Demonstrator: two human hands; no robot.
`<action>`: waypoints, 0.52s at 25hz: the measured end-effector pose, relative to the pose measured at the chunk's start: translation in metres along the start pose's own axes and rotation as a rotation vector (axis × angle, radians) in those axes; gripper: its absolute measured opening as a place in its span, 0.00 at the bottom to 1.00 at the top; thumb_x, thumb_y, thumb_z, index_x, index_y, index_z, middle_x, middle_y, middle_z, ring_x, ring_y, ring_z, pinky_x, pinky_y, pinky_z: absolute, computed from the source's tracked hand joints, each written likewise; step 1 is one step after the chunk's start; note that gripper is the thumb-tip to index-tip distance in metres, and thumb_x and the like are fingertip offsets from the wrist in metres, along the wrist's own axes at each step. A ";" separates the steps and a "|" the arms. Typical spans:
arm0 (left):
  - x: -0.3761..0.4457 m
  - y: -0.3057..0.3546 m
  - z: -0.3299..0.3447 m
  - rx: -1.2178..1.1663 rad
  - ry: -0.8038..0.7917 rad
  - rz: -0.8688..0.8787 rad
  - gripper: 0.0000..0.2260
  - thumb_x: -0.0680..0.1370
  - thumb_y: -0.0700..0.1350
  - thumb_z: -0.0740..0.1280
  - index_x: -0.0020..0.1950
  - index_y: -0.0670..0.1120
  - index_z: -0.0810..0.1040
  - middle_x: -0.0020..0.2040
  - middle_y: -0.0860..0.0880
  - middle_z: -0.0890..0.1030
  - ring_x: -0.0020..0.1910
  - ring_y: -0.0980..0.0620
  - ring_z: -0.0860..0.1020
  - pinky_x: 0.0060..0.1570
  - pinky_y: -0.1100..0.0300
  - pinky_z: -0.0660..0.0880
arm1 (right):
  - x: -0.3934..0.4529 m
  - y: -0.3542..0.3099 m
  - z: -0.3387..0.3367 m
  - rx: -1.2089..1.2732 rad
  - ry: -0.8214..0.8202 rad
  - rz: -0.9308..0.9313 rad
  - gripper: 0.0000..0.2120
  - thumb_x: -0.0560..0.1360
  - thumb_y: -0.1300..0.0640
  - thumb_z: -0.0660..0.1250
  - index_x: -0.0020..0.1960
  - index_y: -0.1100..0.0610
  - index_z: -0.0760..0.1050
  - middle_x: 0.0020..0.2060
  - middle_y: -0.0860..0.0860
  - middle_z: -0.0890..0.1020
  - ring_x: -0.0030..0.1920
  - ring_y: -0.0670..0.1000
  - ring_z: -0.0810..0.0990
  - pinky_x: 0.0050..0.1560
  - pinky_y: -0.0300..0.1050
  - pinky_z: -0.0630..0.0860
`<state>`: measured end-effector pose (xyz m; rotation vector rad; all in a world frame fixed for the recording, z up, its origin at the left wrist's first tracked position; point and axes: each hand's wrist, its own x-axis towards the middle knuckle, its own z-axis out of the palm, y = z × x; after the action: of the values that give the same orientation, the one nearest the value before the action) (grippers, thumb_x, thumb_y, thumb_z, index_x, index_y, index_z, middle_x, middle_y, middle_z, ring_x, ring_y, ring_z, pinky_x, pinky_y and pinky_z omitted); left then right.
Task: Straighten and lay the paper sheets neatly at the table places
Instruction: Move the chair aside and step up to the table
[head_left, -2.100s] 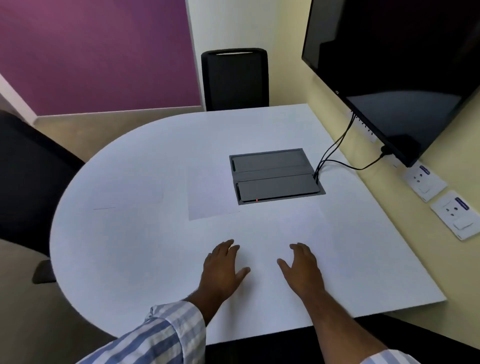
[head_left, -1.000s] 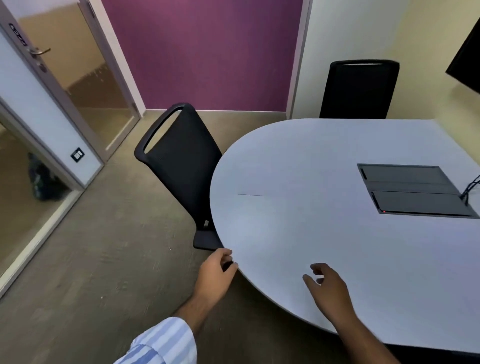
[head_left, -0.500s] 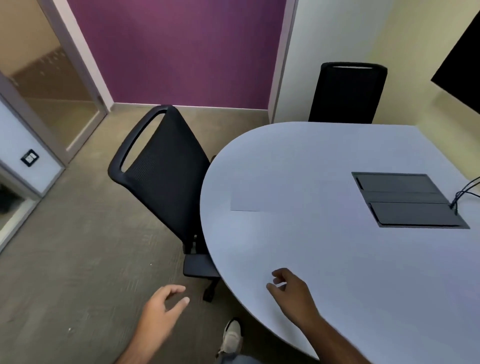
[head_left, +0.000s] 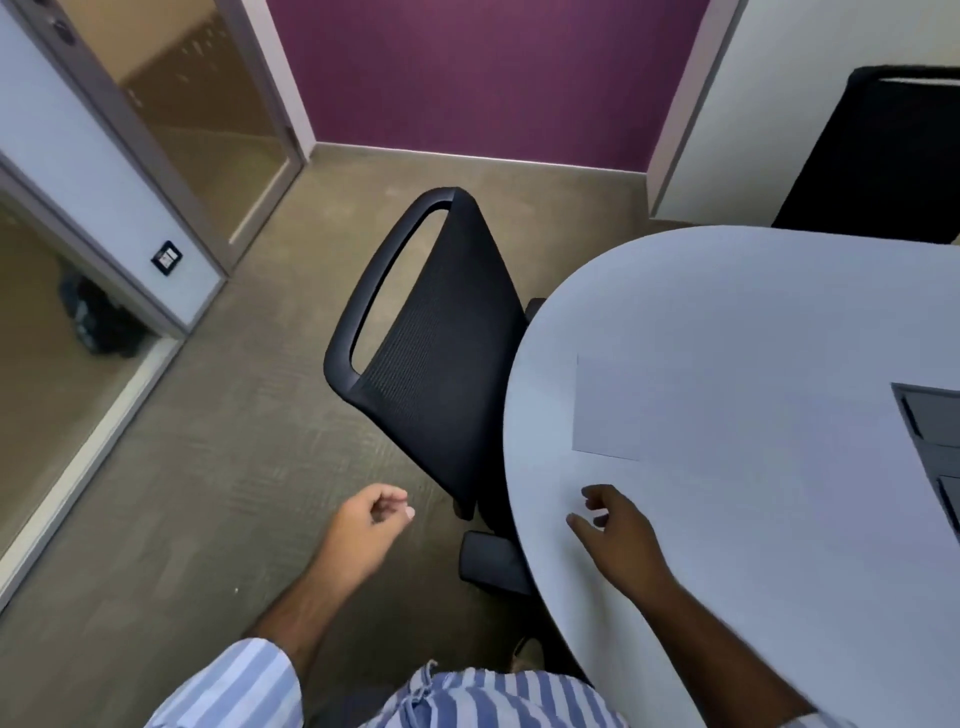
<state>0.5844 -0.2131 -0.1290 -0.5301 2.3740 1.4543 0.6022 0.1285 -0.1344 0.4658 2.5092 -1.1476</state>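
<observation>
what changed: I'm walking round the table (head_left: 753, 312) now. A couple of seconds back both my palms were lying flat on it at a spot near the power box; now I'm standing by its curved end, next to the black chair (head_left: 441, 353).

what that means: looks like I'm done with that last place and heading for the next one, which I'm guessing is the seat at this chair.

paper: one sheet (head_left: 649, 410) is lying flat on the table, just in from the curved edge and facing the chair. It's nearly the same colour as the table, so I can't tell if it's squared up.

left hand (head_left: 371, 525): hanging off the table over the carpet, fingers loosely curled, gripping nothing.

right hand (head_left: 618, 535): hovering over the table on my side of the sheet, fingers spread loose, not touching the paper, holding nothing.

containers: only the power box (head_left: 935, 447) sunk into the table, past the sheet. Its flaps are down, so I can't see inside.
</observation>
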 end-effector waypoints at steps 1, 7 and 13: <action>0.017 0.000 -0.010 0.029 -0.033 -0.011 0.07 0.77 0.41 0.76 0.54 0.46 0.83 0.50 0.48 0.86 0.51 0.51 0.84 0.55 0.56 0.78 | 0.012 -0.013 0.005 0.010 -0.052 0.028 0.18 0.78 0.46 0.73 0.67 0.48 0.76 0.59 0.44 0.82 0.55 0.48 0.82 0.56 0.45 0.78; 0.146 0.008 -0.066 0.264 -0.316 0.052 0.07 0.78 0.38 0.71 0.45 0.50 0.81 0.42 0.51 0.82 0.44 0.50 0.80 0.46 0.61 0.75 | 0.051 -0.072 0.041 0.104 -0.037 0.200 0.12 0.78 0.45 0.73 0.60 0.46 0.79 0.54 0.44 0.83 0.55 0.43 0.80 0.54 0.47 0.75; 0.249 0.046 -0.120 0.369 -0.628 0.284 0.07 0.76 0.43 0.73 0.46 0.55 0.79 0.42 0.56 0.84 0.41 0.61 0.81 0.42 0.65 0.75 | 0.038 -0.165 0.081 0.307 0.304 0.390 0.09 0.78 0.50 0.75 0.57 0.49 0.81 0.54 0.47 0.85 0.55 0.52 0.84 0.62 0.55 0.79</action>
<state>0.3345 -0.3391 -0.1502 0.3259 2.1551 1.0266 0.5112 -0.0307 -0.0925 1.2331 2.3255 -1.3821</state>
